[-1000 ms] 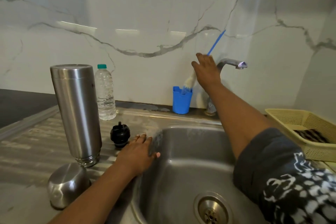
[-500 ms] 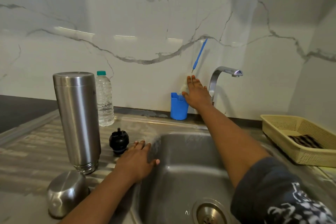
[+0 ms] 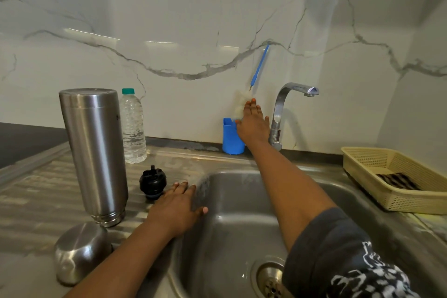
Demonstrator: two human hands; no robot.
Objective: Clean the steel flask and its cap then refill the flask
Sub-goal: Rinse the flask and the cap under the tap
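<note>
The steel flask point(image 3: 95, 152) stands upside down on the ribbed drainboard at the left. Its steel cup lid point(image 3: 81, 251) lies in front of it, and the black stopper cap point(image 3: 152, 182) sits to its right. My left hand point(image 3: 177, 208) rests flat on the sink's left rim, fingers straight, just right of the stopper. My right hand point(image 3: 252, 124) reaches to the back wall, fingers extended against the white bristles of a blue-handled bottle brush point(image 3: 258, 69) that stands in a blue cup point(image 3: 231, 136).
A plastic water bottle point(image 3: 132, 128) stands behind the flask. The tap point(image 3: 289, 104) rises right of the blue cup over the steel sink point(image 3: 242, 201). A yellow basket point(image 3: 377, 172) holding a dark cloth sits on the right counter.
My right hand came down from the brush's handle by the tap to the bristles above the blue cup. The brush now stands in the cup. My left hand stayed put.
</note>
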